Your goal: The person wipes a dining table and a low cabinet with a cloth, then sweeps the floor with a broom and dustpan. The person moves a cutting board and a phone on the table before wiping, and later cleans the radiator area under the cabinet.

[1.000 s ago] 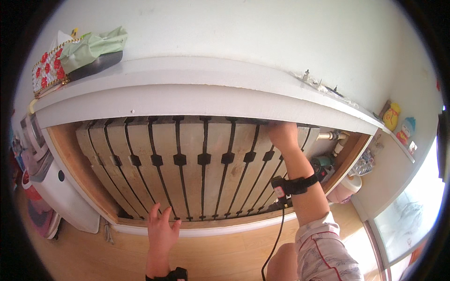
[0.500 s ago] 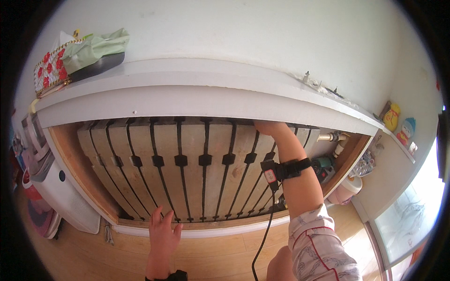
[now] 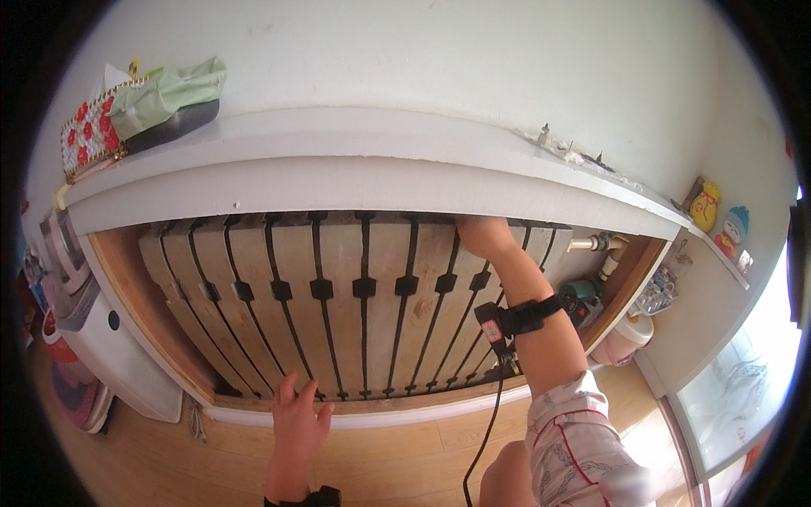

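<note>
A wooden slatted panel with black spacers stands in a recess under a long white shelf. My right hand reaches up to the panel's top edge just under the shelf. Its fingers curl over a slat top and are partly hidden there. A black strap with a small device sits on that forearm, and a dark cable hangs from it. My left hand rests with spread fingers on the panel's bottom rail, near the white strip along the floor.
On the shelf's left end lie a red-flowered box and a green cloth-covered box. A white appliance stands at the left. Pipes with a valve, a pink bucket and two small figurines are at the right.
My right hand has slid left along the panel's top edge, from near the right end toward the middle. My left hand has stayed at the bottom rail.
</note>
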The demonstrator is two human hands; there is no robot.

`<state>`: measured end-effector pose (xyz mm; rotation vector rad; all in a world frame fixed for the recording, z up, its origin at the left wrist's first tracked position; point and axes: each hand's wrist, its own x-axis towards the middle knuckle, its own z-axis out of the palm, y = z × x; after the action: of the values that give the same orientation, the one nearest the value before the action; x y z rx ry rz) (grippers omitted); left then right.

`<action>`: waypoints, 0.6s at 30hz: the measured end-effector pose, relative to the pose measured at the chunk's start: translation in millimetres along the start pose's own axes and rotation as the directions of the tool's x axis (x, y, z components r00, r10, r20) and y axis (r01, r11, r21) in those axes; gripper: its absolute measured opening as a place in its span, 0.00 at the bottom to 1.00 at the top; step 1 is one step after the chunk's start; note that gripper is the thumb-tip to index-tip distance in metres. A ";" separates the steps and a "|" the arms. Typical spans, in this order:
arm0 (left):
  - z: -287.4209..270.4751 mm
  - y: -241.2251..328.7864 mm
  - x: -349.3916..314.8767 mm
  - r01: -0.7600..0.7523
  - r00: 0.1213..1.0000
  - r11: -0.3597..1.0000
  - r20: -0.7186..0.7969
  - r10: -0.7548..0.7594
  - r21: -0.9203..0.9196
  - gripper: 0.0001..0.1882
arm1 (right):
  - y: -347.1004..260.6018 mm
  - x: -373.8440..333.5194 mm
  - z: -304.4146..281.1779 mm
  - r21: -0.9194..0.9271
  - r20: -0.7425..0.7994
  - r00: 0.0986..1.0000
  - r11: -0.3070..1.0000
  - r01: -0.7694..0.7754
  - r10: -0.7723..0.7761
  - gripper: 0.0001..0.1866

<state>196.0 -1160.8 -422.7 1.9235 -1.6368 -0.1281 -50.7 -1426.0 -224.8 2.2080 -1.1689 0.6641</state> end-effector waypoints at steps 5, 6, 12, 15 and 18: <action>4.8 0.0 1.6 0.048 0.998 0.999 0.043 -0.049 0.024 0.26 | -0.3 -24.1 -15.8 0.428 -0.175 0.984 0.902 0.053 0.025 0.14; 5.8 -0.3 2.0 0.046 0.998 0.999 0.043 -0.046 0.010 0.26 | -0.9 -27.5 -18.5 0.489 -0.220 0.975 0.868 0.090 0.023 0.14; 11.8 -1.0 3.2 0.018 0.998 0.999 0.054 -0.020 0.039 0.26 | -2.8 -46.2 -19.7 0.636 -0.227 0.948 0.771 -0.030 0.224 0.15; 13.9 -4.0 2.2 0.007 1.000 1.000 0.030 -0.008 0.027 0.26 | 3.8 -67.9 -13.2 0.758 -0.213 0.876 0.639 -0.131 0.432 0.15; 17.4 -5.7 1.1 0.010 1.000 0.999 0.003 -0.010 0.031 0.26 | 15.7 -89.3 -6.2 0.933 -0.153 0.781 0.350 -0.088 0.606 0.13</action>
<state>193.5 -1168.1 -439.3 1.9556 -1.6407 -0.1100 -109.7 -1377.6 -274.2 2.2199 -1.1444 2.4103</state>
